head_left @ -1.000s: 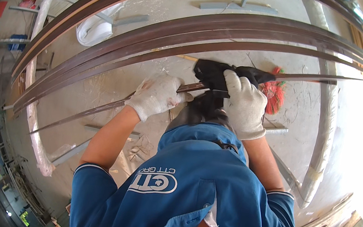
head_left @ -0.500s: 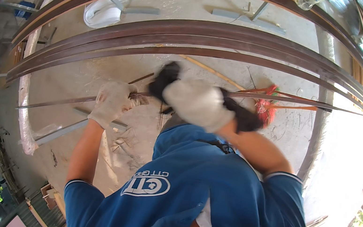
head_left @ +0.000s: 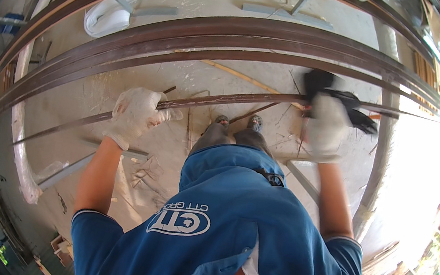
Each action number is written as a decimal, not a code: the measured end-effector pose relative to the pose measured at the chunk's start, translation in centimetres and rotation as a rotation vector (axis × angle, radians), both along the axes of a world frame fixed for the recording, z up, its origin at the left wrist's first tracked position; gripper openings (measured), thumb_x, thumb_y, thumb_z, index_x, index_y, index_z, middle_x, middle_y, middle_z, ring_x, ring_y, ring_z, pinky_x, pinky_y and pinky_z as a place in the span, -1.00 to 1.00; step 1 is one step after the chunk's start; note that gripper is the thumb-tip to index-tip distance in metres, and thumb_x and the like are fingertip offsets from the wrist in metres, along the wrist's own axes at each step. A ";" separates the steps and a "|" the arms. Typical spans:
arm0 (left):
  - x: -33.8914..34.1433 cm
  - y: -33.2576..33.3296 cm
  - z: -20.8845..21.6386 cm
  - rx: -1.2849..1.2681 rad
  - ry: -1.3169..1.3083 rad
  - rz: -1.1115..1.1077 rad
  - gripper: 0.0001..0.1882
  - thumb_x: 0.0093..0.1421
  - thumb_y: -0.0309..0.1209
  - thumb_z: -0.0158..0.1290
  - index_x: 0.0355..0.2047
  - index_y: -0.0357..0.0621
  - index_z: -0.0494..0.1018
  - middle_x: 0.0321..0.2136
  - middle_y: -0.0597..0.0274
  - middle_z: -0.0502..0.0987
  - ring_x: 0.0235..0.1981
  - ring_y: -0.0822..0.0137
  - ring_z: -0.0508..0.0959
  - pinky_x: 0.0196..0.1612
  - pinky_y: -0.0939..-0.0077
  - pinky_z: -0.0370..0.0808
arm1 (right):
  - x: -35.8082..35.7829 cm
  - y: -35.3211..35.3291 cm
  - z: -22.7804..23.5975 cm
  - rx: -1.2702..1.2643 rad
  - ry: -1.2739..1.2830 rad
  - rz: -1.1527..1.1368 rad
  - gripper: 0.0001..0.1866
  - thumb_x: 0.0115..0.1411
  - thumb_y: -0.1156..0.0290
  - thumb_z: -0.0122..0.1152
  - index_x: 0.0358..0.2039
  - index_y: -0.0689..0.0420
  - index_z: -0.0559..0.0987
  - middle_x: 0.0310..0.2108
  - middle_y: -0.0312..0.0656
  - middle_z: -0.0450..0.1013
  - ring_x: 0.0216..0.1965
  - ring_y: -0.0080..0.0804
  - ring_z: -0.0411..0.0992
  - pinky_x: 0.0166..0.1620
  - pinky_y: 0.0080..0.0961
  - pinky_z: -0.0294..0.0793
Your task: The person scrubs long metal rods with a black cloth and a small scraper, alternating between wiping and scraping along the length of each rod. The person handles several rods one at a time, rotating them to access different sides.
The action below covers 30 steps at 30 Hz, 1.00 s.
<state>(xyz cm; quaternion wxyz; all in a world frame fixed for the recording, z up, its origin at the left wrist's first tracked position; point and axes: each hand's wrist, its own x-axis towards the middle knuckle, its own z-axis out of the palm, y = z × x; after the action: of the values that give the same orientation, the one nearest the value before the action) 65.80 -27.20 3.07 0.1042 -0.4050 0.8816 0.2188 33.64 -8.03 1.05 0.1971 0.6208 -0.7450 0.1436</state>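
A long, thin dark brown strip (head_left: 232,98) runs across in front of my body. My left hand (head_left: 134,115), in a whitish work glove, is closed around it left of the middle, with the thumb side along the strip. Over on the right, my gloved right hand (head_left: 326,128) is smeared by motion. It grips a black cloth (head_left: 360,115), which lies against the strip there and hangs out on both sides of the hand. The cloth and hand hide that part of the strip.
Several dark brown lengths (head_left: 236,32) lie across wrapped supports beyond the strip. The left support (head_left: 20,146) is covered in clear plastic; the right one is a pale rail (head_left: 379,168). A white roll (head_left: 103,18), grey metal pieces (head_left: 288,16) and a wooden stick (head_left: 241,75) lie on the floor.
My right hand has slid the black cloth along the strip from near the middle to the right. My left hand stays on the strip.
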 end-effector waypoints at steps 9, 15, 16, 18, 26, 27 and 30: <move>0.5 0.6 0.2 0.036 0.017 0.012 -0.46 -0.01 0.17 0.29 -0.48 -0.12 0.65 -0.65 -0.01 0.52 -0.50 -0.02 0.57 -0.37 0.16 0.45 | 5.1 -6.0 5.2 -0.173 -0.757 0.350 -0.63 -0.02 0.50 0.37 -0.12 0.13 0.63 -0.32 -0.11 0.58 -0.35 -0.12 0.56 -0.28 -0.32 0.55; 0.3 1.2 0.2 -0.085 0.068 -0.004 -0.43 -0.02 0.21 0.27 -0.51 -0.11 0.64 -0.67 0.06 0.52 -0.51 0.00 0.57 -0.36 0.15 0.45 | -3.2 -9.9 12.9 -0.498 -0.994 0.367 -0.67 0.26 0.54 0.13 0.04 0.24 0.54 -0.19 -0.28 0.59 -0.20 -0.63 0.51 -0.09 -0.54 0.53; 0.3 1.2 0.2 -0.110 0.074 -0.005 -0.44 -0.02 0.21 0.27 -0.51 -0.11 0.64 -0.67 0.06 0.52 -0.51 0.00 0.58 -0.36 0.14 0.45 | -3.8 -10.5 12.9 -0.537 -0.914 0.349 -0.76 0.36 0.44 0.08 -0.02 0.24 0.56 -0.21 -0.36 0.56 -0.26 -0.62 0.51 -0.17 -0.47 0.55; 0.3 1.4 0.3 -0.118 0.095 0.006 -0.44 0.00 0.20 0.26 -0.52 -0.10 0.64 -0.67 0.06 0.53 -0.51 0.00 0.58 -0.35 0.13 0.45 | -5.1 -10.5 11.9 -0.356 -0.750 0.255 -0.71 0.32 0.34 0.12 0.01 0.11 0.56 -0.27 -0.15 0.60 -0.28 -0.27 0.57 -0.21 -0.33 0.56; 0.1 1.7 0.7 -0.105 0.036 0.010 -0.46 0.02 0.19 0.26 -0.48 -0.10 0.64 -0.65 0.06 0.54 -0.48 -0.02 0.60 -0.33 0.11 0.46 | -9.5 -10.6 2.6 0.479 -0.381 -0.261 -0.42 0.10 -0.03 0.33 0.14 -0.18 0.53 -0.14 -0.11 0.62 -0.12 -0.05 0.58 -0.04 -0.20 0.54; 0.1 1.8 0.7 -0.096 0.043 0.011 -0.46 0.02 0.19 0.26 -0.47 -0.10 0.64 -0.65 0.07 0.54 -0.48 -0.02 0.59 -0.32 0.11 0.46 | -10.0 -10.4 2.2 0.480 -0.461 -0.286 -0.39 0.09 -0.08 0.34 0.14 -0.17 0.54 -0.12 -0.11 0.62 -0.10 -0.07 0.58 -0.02 -0.22 0.53; -0.1 2.0 0.8 -0.046 -0.009 0.085 -0.47 0.01 0.18 0.27 -0.47 -0.09 0.64 -0.63 0.07 0.56 -0.45 -0.01 0.60 -0.31 0.12 0.46 | -11.6 -9.7 1.7 0.329 -0.574 -0.179 -0.28 0.07 -0.21 0.35 0.15 -0.06 0.54 -0.06 -0.08 0.60 -0.04 -0.10 0.57 0.05 -0.27 0.51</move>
<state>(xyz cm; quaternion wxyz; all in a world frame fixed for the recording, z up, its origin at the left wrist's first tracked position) 65.73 -25.23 3.85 0.0895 -0.4453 0.8679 0.2011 22.00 -17.75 2.76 -0.1114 0.5108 -0.8348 0.1726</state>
